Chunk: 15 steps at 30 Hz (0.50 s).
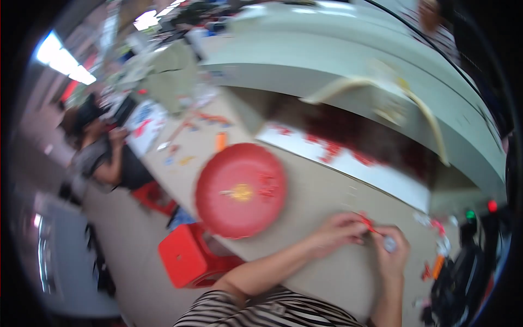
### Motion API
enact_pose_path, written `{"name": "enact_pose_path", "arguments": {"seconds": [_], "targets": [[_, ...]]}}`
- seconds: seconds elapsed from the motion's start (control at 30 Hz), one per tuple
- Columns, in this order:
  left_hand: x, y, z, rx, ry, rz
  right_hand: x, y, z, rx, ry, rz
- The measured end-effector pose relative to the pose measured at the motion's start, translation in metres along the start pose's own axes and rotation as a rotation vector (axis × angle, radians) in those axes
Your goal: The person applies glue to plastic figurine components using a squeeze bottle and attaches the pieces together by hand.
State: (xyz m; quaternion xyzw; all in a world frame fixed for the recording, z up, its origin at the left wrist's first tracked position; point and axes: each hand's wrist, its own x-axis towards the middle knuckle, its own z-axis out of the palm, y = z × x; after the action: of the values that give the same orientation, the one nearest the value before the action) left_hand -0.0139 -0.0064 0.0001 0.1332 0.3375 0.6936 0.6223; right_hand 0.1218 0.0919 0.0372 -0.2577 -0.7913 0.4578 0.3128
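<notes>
Over the right part of the table my two hands are close together. My left hand [340, 230] pinches a small bright red piece [365, 220] between thumb and fingers. A thin red end of that piece runs toward my right hand [393, 256], whose fingers are curled. Within that hand sits a small round whitish object [389, 243]; blur hides its kind. To the left of my hands stands a wide red basin [210, 212]. Small yellow pieces [241, 192] lie in its middle, with small red pieces [267, 185] toward its right side.
Beyond my hands, a white board [397, 188] with red pieces lies under a pale overhanging machine housing [348, 54]. An orange object [220, 141] and scattered parts lie behind the basin. A red stool [182, 256] stands beside the table. Another person [101, 152] sits at far left.
</notes>
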Motion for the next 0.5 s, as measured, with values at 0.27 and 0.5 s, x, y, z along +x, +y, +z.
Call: {"name": "enact_pose_path", "arguments": {"seconds": [0.27,0.5], "targets": [[-0.003,-0.010,-0.005,-0.011,-0.081,0.016,-0.011,0.014,0.002,0.103,-0.020,0.018],[0.003,-0.006,-0.002,0.003,-0.092,-0.013,-0.006,0.024,-0.003,0.100,-0.035,0.020]]}}
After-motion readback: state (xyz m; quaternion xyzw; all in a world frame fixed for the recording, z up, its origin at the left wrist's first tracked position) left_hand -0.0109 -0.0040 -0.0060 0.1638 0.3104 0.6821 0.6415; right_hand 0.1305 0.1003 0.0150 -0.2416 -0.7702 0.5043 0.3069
